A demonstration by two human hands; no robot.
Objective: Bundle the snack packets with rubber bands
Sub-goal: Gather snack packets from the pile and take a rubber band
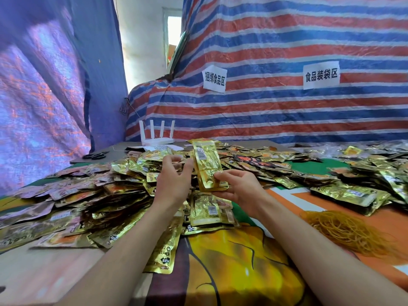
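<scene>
Snack packets (206, 164), flat crinkly gold foil; upright in right hand (240, 188)

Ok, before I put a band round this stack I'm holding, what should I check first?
1. Grip on the stack of packets: ok, the right hand pinches its lower end and the stack stands upright.
2. Spare left hand: ok, fingers relaxed, nothing visibly held.
3. Supply of rubber bands: ok, a pile lies on the cloth to the right.
4. Band round the stack: not ok, none visible yet.
5. Packet count in the stack: cannot tell.
</scene>
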